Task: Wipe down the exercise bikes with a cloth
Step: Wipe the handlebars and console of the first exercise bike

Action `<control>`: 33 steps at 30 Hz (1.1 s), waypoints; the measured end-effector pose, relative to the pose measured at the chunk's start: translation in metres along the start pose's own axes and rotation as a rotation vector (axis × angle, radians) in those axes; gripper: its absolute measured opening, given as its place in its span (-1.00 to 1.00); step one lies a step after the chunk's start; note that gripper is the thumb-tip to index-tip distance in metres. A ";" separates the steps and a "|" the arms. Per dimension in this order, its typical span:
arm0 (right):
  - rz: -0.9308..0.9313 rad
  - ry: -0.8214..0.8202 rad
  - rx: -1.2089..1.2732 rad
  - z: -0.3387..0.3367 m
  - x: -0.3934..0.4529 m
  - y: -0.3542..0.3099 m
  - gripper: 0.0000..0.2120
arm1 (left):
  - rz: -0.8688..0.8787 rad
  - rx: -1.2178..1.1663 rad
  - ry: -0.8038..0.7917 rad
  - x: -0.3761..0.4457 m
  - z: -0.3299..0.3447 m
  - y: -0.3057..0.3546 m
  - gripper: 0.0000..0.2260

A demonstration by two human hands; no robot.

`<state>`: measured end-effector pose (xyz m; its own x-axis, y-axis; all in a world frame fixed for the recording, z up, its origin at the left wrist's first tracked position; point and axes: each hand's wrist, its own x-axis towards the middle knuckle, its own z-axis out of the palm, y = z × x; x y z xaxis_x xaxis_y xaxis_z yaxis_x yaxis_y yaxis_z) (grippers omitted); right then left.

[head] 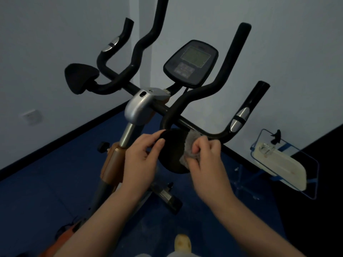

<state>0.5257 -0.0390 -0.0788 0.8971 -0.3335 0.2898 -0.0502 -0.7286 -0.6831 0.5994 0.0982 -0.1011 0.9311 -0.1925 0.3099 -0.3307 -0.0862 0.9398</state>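
The left hand (142, 156) curls its grip round the edge of the black elbow pad (171, 152) on the exercise bike (138, 108), steadying it, while the right hand (206, 158) pinches the grey cloth (191, 145) against the pad's right side. To clean well, keep the pad braced and draw the cloth in overlapping strokes across its whole face, then round its rim.

Place: small gym or workout room.
Equipment: bike (141, 108) with black handlebars (224, 71) and a console (191, 62).
Floor: blue floor (55, 182), dark skirting along plain pale walls (55, 34).
Extras: wall socket (31, 115).
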 end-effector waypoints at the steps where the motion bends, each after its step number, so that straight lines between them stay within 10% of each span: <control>1: -0.006 -0.059 -0.011 -0.003 0.011 0.002 -0.76 | -0.006 -0.003 -0.005 0.000 -0.001 0.000 -0.76; 10: -0.370 -0.473 0.034 -0.014 0.092 -0.007 -0.65 | -0.126 -0.090 0.024 0.001 -0.006 0.004 -0.88; 19: 0.092 0.109 0.212 -0.020 0.015 0.008 -0.67 | -0.091 -0.050 0.053 -0.001 -0.004 0.006 -0.80; 33: -0.013 -0.059 0.046 -0.038 0.027 0.002 -0.85 | -0.088 -0.011 0.193 -0.003 0.014 0.012 -0.84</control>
<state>0.5334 -0.0722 -0.0474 0.9221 -0.2874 0.2593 -0.0198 -0.7040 -0.7100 0.5909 0.0835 -0.0931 0.9690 0.0060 0.2471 -0.2458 -0.0834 0.9657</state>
